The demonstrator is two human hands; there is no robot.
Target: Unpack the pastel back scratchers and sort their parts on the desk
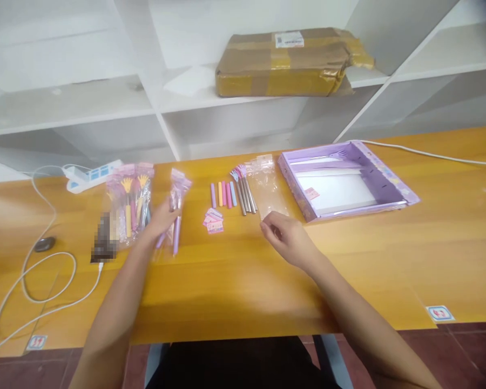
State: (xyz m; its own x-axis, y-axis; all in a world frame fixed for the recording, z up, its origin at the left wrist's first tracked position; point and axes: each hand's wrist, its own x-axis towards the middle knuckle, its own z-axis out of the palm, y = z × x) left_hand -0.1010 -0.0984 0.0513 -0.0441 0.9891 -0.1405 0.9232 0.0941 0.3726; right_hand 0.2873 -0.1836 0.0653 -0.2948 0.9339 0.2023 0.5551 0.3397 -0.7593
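My left hand (164, 218) is closed around a clear bag (180, 186) containing purple-handled back scratchers (176, 235). My right hand (285, 237) has its fingers curled in a pinch at the near edge of a flat clear plastic bag (267, 186). Left of that bag lie several metal back scratcher rods (246, 194) with blue and purple hand-shaped heads. Beside them is a row of coloured handle tubes (223, 194) in purple, yellow, pink and blue. A few small pink printed cards (214, 227) lie in front of the tubes.
More bagged back scratchers (129, 202) lie at the left, near a white power strip (93, 175), a blurred dark device (104, 243) and a looped white cable (75, 270). A purple open box (299, 197) stands at the right. A taped carton (283, 65) sits on the shelf behind.
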